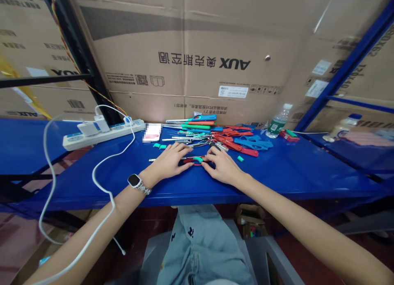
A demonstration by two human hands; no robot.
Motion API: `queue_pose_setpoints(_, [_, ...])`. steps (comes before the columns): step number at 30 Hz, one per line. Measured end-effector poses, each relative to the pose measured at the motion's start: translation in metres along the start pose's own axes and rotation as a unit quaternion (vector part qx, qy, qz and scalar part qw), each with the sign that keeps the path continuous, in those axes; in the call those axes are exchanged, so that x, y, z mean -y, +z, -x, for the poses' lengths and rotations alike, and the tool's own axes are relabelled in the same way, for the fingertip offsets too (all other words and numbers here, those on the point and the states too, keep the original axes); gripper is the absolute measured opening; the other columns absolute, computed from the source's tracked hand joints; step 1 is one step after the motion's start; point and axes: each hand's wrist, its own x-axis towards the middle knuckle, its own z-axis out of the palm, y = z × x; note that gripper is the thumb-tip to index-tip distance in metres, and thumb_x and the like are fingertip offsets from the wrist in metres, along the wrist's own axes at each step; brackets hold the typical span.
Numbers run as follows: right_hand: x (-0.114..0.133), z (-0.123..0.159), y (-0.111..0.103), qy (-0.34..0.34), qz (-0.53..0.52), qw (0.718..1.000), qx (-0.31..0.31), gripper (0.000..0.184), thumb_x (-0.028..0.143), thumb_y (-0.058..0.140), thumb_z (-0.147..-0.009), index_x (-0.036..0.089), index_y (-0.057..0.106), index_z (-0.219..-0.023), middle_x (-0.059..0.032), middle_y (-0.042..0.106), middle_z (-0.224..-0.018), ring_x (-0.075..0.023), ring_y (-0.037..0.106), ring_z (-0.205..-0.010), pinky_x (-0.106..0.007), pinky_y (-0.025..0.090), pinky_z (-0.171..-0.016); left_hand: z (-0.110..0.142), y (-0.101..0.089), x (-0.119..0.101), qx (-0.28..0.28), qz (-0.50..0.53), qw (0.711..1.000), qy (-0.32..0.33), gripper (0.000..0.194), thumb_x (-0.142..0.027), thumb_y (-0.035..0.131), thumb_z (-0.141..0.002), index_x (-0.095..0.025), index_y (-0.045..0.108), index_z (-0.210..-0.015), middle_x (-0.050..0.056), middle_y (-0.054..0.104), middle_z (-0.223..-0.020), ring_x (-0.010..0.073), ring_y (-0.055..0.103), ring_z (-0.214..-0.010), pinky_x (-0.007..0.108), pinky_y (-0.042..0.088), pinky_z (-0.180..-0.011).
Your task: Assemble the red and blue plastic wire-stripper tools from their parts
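My left hand (170, 160) and my right hand (221, 165) rest on the blue shelf (277, 174), fingers closed from both sides on a small tool with red handles and a teal piece (195, 160). Its thin metal rod sticks out to the left past my left fingers. A smartwatch (134, 181) sits on my left wrist. Just behind my hands lies a heap of red, blue and green handled tools (229, 138), with loose teal caps (240, 158) beside it.
A white power strip (101, 133) with chargers sits at the left; its white cable (101, 186) drapes over my left forearm. A water bottle (278, 121) stands at the right. Large cardboard boxes (197, 51) form the back wall. My knees are below the shelf edge.
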Motion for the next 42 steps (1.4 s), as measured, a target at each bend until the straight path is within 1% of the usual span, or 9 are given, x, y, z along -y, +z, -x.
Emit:
queue_pose_setpoints(3, [0.0, -0.001, 0.001, 0.0, 0.0, 1.0, -0.005, 0.02, 0.029, 0.06, -0.099, 0.016, 0.075, -0.094, -0.0064, 0.061, -0.101, -0.0162, 0.057, -0.082, -0.033, 0.042, -0.079, -0.004, 0.003, 0.0, 0.059, 0.002, 0.998, -0.025, 0.048, -0.052, 0.053, -0.102, -0.019, 0.062, -0.135, 0.012, 0.064, -0.126, 0.0314, 0.058, -0.116, 0.049, 0.047, -0.098])
queue_pose_setpoints(7, [0.002, -0.003, 0.002, -0.001, 0.02, 1.0, -0.003, 0.023, 0.029, 0.059, -0.1, 0.016, 0.074, -0.089, -0.0056, 0.062, -0.096, -0.0157, 0.057, -0.081, -0.033, 0.041, -0.078, -0.014, 0.007, -0.003, 0.075, -0.004, 0.997, -0.034, 0.042, -0.048, 0.042, -0.107, -0.018, 0.068, -0.121, 0.01, 0.066, -0.113, 0.029, 0.06, -0.11, 0.047, 0.045, -0.097])
queue_pose_setpoints(12, [0.004, -0.003, 0.005, 0.014, 0.049, 0.999, -0.012, 0.021, 0.035, 0.064, -0.096, 0.018, 0.075, -0.091, -0.0057, 0.065, -0.1, -0.0168, 0.058, -0.081, -0.033, 0.04, -0.077, -0.024, 0.011, -0.007, 0.074, 0.017, 0.997, -0.033, 0.024, -0.037, 0.054, -0.102, -0.019, 0.068, -0.11, 0.009, 0.066, -0.112, 0.0272, 0.062, -0.106, 0.041, 0.047, -0.09])
queue_pose_setpoints(16, [0.008, -0.002, 0.005, 0.035, 0.068, 0.997, -0.005, 0.022, 0.038, 0.065, -0.096, 0.019, 0.076, -0.093, -0.0063, 0.066, -0.102, -0.0179, 0.059, -0.082, -0.033, 0.04, -0.076, -0.025, 0.01, -0.009, 0.071, 0.041, 0.995, -0.049, 0.015, -0.031, 0.057, -0.099, -0.018, 0.065, -0.102, 0.008, 0.067, -0.105, 0.0254, 0.063, -0.099, 0.037, 0.048, -0.085])
queue_pose_setpoints(20, [0.014, -0.005, 0.0, 0.054, 0.081, 0.995, 0.017, 0.022, 0.037, 0.063, -0.096, 0.019, 0.076, -0.095, -0.007, 0.065, -0.103, -0.0184, 0.06, -0.084, -0.032, 0.041, -0.075, -0.024, 0.008, -0.012, 0.077, 0.024, 0.994, -0.076, 0.01, -0.026, 0.058, -0.099, -0.018, 0.064, -0.1, 0.008, 0.068, -0.101, 0.0254, 0.064, -0.097, 0.037, 0.048, -0.085])
queue_pose_setpoints(27, [0.019, -0.007, -0.001, 0.065, 0.101, 0.992, 0.03, 0.023, 0.036, 0.061, -0.097, 0.019, 0.076, -0.099, -0.0079, 0.065, -0.107, -0.0193, 0.061, -0.086, -0.033, 0.042, -0.076, -0.025, 0.005, -0.025, 0.08, -0.045, 0.993, -0.077, 0.021, -0.02, 0.053, -0.101, -0.016, 0.072, -0.11, 0.012, 0.065, -0.103, 0.0279, 0.063, -0.098, 0.039, 0.05, -0.082])
queue_pose_setpoints(31, [0.02, -0.006, -0.001, 0.063, 0.098, 0.993, 0.033, 0.023, 0.035, 0.06, -0.098, 0.018, 0.076, -0.1, -0.0082, 0.064, -0.107, -0.0188, 0.06, -0.086, -0.033, 0.041, -0.076, -0.021, 0.004, -0.024, 0.061, -0.06, 0.994, -0.062, 0.023, -0.021, 0.054, -0.101, -0.014, 0.076, -0.099, 0.012, 0.064, -0.098, 0.0271, 0.061, -0.094, 0.039, 0.051, -0.08])
queue_pose_setpoints(35, [0.021, -0.006, -0.002, 0.056, 0.095, 0.993, 0.034, 0.024, 0.034, 0.059, -0.098, 0.017, 0.076, -0.101, -0.009, 0.065, -0.108, -0.0195, 0.06, -0.087, -0.034, 0.042, -0.077, -0.011, 0.003, -0.014, 0.038, -0.037, 0.998, -0.027, 0.029, -0.026, 0.051, -0.103, -0.017, 0.079, -0.101, 0.011, 0.065, -0.098, 0.0257, 0.061, -0.093, 0.04, 0.052, -0.082])
queue_pose_setpoints(42, [0.021, -0.005, -0.001, 0.053, 0.087, 0.994, 0.031, 0.022, 0.033, 0.059, -0.099, 0.018, 0.076, -0.101, -0.0097, 0.064, -0.108, -0.0205, 0.061, -0.089, -0.035, 0.043, -0.079, -0.003, 0.005, -0.003, 0.04, 0.04, 0.997, -0.051, 0.034, -0.031, 0.047, -0.106, -0.018, 0.078, -0.106, 0.011, 0.067, -0.102, 0.0238, 0.064, -0.095, 0.036, 0.054, -0.082])
